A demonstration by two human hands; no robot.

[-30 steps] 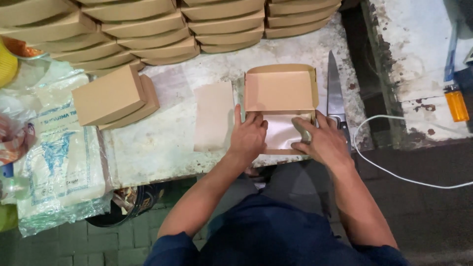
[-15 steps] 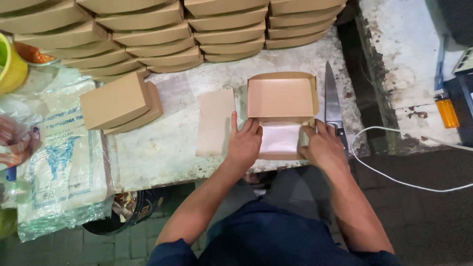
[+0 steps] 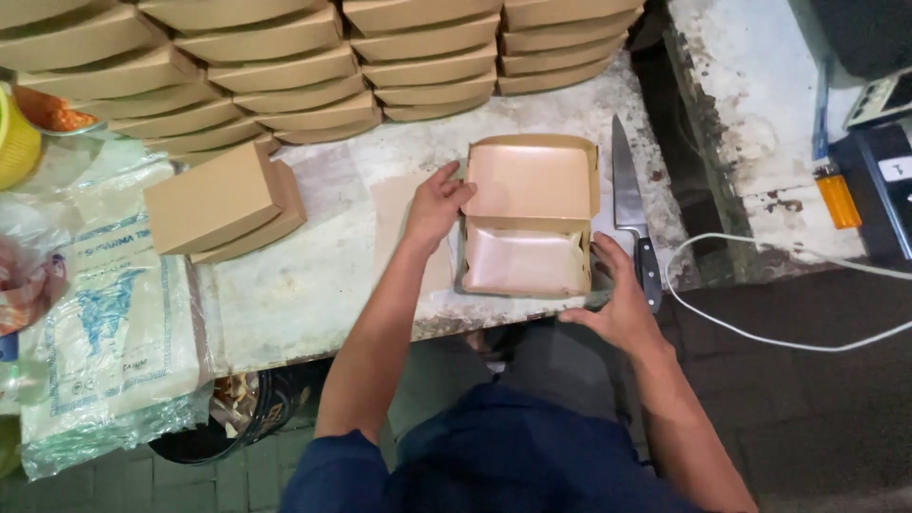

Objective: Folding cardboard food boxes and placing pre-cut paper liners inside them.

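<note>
An open box [image 3: 528,217] sits on the table [image 3: 313,285] (near its front edge); knife [image 3: 631,204] right of it; closed boxes [image 3: 223,201] left; stacked boxes [image 3: 323,66] behind.

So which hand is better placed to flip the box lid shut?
Probably the left hand: its fingers touch the left edge of the raised lid. The right hand sits lower, at the near right corner of the box, beside the knife.
</note>
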